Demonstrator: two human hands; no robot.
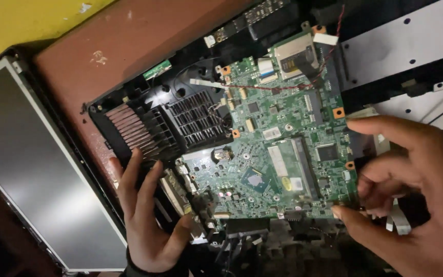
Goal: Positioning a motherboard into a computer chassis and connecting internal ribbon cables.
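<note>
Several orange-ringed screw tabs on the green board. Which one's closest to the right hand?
The orange tab on the motherboard right edge, just left of the right hand fingers; the other tabs sit higher or further left.

There were two hands: one left hand (147, 220) and one right hand (416, 200). There was one green circuit board (283, 149), one black laptop base (144, 128), and one flat screen panel (32, 169). On the board, one memory module (290, 164) and one round coin battery (223, 153) were visible.
</note>
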